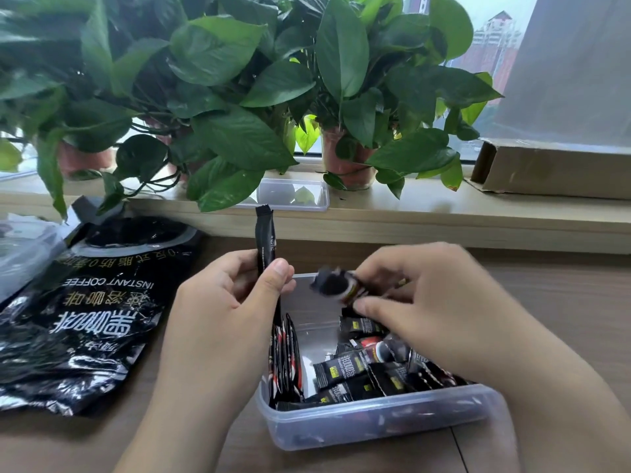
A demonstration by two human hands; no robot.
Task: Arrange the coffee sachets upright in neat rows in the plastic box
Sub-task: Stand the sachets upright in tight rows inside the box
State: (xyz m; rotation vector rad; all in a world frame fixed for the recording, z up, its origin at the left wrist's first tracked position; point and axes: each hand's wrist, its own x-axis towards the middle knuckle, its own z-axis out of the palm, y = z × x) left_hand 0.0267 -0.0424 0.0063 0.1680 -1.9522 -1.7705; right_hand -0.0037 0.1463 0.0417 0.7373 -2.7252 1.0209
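Sachets [345,373] lie mostly loose at 3 o'clock in the box [375,421], a few upright against its 9 o'clock wall. The left hand [218,302] pinches one upright; the right hand [426,302] grips another, blurred. Best to slide each down against the standing row, clear of the near rim; bare worktop [546,302] lies at 3 o'clock, the bag [85,319] at 9.

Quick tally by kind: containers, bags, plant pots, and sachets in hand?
Clear plastic containers: 2, the plastic box and a smaller one on the sill
Instant coffee bag: 1
Plant pots: 2 clearly visible
Sachets in hand: 2, left hand upright sachet, right hand blurred sachet
Total: 7
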